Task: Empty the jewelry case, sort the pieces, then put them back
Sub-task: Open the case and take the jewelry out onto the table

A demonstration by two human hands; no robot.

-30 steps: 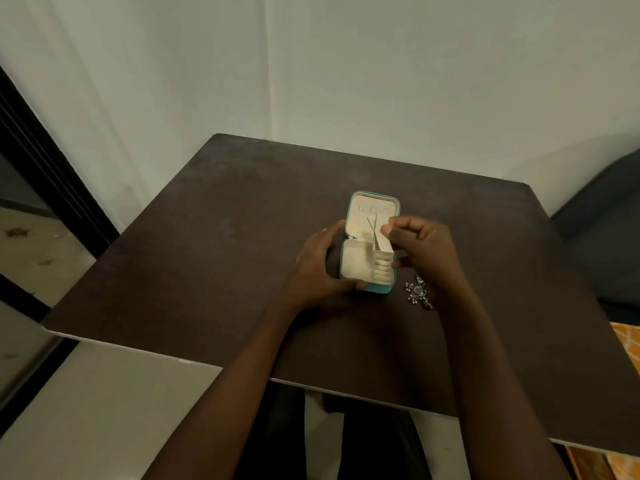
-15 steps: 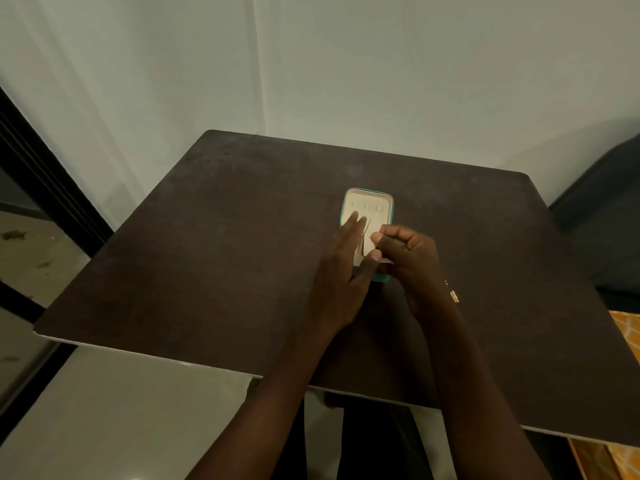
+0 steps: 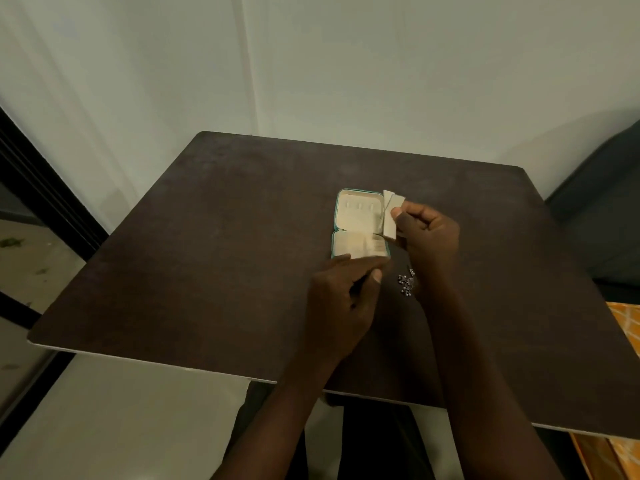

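A small teal jewelry case [image 3: 335, 220] lies open on the dark table [image 3: 214, 258], showing its cream lining and a ring-roll section in the near half. My right hand [image 3: 427, 237] pinches a cream flap [image 3: 390, 216] of the case and holds it up at the case's right edge. My left hand [image 3: 341, 299] hovers just in front of the case with the thumb pressed against curled fingers; whether anything is between them is hidden. A small heap of silver jewelry pieces [image 3: 405, 284] lies on the table between my two wrists.
The table stands against a white wall [image 3: 346, 64]. A dark frame and floor [image 3: 31, 237] lie to the left, a dark seat [image 3: 602, 209] to the right, and an orange patterned cloth [image 3: 623, 327] sits past the right edge.
My left hand has drawn back out of the case, going from straight fingers to curled. My right hand has swung the cream flap out to the right. The jewelry heap shows again.
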